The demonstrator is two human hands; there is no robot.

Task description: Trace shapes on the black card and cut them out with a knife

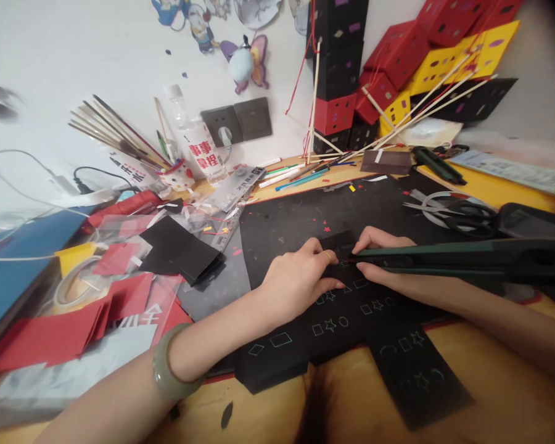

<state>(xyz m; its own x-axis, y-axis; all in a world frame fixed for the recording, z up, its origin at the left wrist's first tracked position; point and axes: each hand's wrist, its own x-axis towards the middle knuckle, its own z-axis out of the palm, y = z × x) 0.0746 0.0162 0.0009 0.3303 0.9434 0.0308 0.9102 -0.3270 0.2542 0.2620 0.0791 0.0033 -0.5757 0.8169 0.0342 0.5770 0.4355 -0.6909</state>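
Black card (337, 336) with outlined squares, stars and other shapes lies on a dark mat (277, 228). My left hand (300, 277) rests on the card, fingers bent and somewhat apart, with nothing visible between them; a ring and a pale green bangle (173, 364) are on that arm. My right hand (383, 259) is closed around the front end of a long black and green tool (462, 259), its thumb below and fingers above. The tool's tip meets the card near my left fingertips. What kind of tool it is cannot be made out.
Red paper pieces (50, 327), folded black card (180, 246) and a tape roll (74, 283) lie left. Behind stand a bottle (198, 142) and a brush cup (176, 176). Scissors (472, 216) lie at the right. Red, black and yellow boxes (335, 114) stand against the wall.
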